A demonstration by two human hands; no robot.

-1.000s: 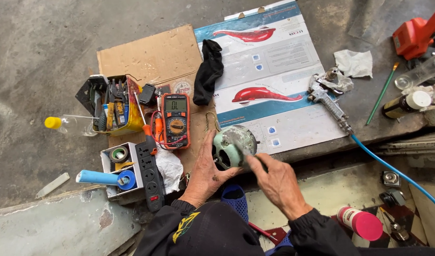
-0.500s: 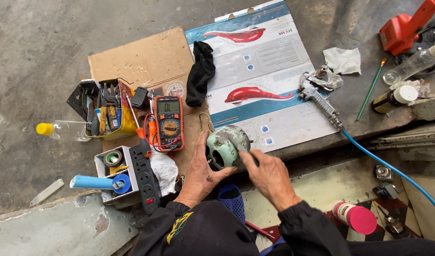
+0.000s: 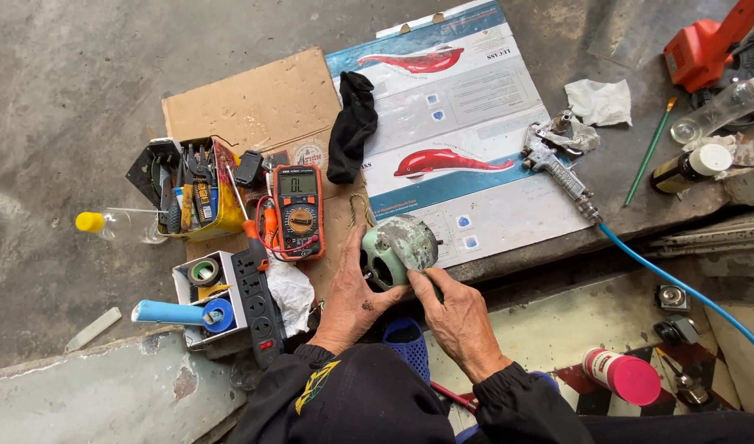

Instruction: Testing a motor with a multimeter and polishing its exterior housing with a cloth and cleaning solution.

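Left hand (image 3: 356, 296) cupping the worn, pale-green rounded metal motor housing (image 3: 397, 251) from the left, grip closed around its side. Right hand (image 3: 459, 316) pressed to the housing's lower right, fingers folded against it. Housing held at the near edge of the flattened brown cardboard sheet (image 3: 253, 103), casing intact, no part removed. Just left, orange-cased digital multimeter (image 3: 299, 210), display lit. Beyond, printed poster with red fish shapes (image 3: 467, 123), black cloth (image 3: 352, 123), metal spray gun (image 3: 558, 164). Ground: stained grey concrete floor (image 3: 73, 90), outdoor workshop setting.
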